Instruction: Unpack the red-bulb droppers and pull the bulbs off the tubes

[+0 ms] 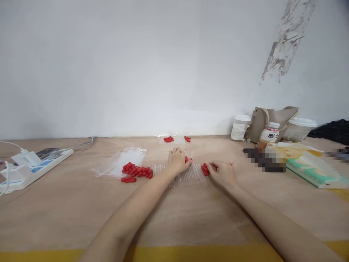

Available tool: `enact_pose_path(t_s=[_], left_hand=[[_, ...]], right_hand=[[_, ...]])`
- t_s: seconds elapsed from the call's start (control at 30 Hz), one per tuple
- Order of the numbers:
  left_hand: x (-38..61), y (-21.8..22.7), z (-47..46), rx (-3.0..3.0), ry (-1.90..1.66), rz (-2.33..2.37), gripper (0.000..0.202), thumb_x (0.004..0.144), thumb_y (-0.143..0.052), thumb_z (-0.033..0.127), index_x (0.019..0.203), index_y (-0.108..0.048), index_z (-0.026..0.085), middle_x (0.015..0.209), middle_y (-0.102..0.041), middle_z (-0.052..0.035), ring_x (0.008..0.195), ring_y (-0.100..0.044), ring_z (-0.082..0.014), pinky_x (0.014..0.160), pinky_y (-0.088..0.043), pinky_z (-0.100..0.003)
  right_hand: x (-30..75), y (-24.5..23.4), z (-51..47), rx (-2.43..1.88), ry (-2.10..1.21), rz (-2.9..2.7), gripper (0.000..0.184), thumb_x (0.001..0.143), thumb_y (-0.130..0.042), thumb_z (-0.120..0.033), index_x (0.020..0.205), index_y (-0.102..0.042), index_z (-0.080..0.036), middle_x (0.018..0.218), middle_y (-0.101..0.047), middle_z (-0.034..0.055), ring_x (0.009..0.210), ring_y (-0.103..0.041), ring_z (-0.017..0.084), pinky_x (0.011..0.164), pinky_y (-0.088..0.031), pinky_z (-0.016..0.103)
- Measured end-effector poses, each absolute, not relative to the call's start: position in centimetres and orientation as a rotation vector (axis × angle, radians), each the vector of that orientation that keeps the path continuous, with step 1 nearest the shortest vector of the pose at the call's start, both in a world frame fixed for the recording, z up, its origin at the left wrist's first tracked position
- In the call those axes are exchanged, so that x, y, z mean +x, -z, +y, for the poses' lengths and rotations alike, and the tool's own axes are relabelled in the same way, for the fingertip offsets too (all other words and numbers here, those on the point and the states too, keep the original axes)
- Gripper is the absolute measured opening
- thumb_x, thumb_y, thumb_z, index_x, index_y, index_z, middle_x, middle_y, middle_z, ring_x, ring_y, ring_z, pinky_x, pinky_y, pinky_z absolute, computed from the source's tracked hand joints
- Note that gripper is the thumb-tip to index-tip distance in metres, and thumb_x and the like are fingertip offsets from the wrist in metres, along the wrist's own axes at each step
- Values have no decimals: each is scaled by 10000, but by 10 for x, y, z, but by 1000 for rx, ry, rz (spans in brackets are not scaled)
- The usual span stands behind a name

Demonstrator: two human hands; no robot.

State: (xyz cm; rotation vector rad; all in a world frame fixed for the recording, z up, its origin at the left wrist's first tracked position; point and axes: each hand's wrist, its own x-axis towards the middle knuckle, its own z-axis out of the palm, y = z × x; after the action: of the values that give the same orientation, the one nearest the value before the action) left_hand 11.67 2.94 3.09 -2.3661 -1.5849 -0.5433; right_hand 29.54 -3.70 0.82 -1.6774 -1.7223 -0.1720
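Observation:
A row of droppers with clear tubes (188,177) and red rubber bulbs (137,171) lies across the middle of the table. My left hand (177,161) reaches over the tubes, palm down, its fingers curled and its thumb against a few red bulbs (187,159). At the right end of the row, my right hand (224,174) has its thumb and fingers closed at a small cluster of red bulbs (205,169). The fingertips of both hands are partly hidden. Clear zip bags (117,162) lie flat at the left, partly beneath the red bulbs.
More red-bulbed droppers in clear bags (169,139) lie by the wall. A power strip (40,169) with chargers is on the left. On the right stand a lidded cup (241,127), a bottle (269,134), a grey bag (257,125) and a tissue pack (316,169).

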Motion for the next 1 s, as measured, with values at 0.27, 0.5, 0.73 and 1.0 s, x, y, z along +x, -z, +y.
enact_pose_path(t_s=[0.27,0.5,0.73,1.0], left_hand=[[115,-31,28,-2291,598,-1691,342,786,-447,419,746,-623,129,944,-537,-133,958,-439,-273,792,-326,-394],[45,-42,-27,-2337,912,-1385,155,777,-516,329,768,-575,186,864,-559,-46,884,-473,-205,760,-345,-345],[-11,-17,-79,-2339,1052,-998,59,773,-538,232,781,-567,181,844,-619,-34,855,-507,-182,786,-339,-346],[2,-9,-77,-2455,1078,-922,30,778,-536,209,779,-556,187,807,-638,-18,815,-518,-171,803,-332,-363]], right_hand=[[294,-7,-38,-1625,174,-1753,288,787,-418,-337,648,-643,-223,593,-629,-9,575,-538,124,666,-230,292],[289,3,-34,-1218,288,-1759,318,784,-463,-355,1006,-597,-172,895,-587,85,820,-542,183,728,-383,308],[247,-6,-66,-888,506,-2118,443,760,-531,-428,1164,-505,-246,1158,-517,89,1058,-440,242,893,-272,425],[226,8,-66,-758,507,-2202,236,825,-500,-316,1026,-582,-225,686,-621,-9,740,-510,131,912,-190,416]])
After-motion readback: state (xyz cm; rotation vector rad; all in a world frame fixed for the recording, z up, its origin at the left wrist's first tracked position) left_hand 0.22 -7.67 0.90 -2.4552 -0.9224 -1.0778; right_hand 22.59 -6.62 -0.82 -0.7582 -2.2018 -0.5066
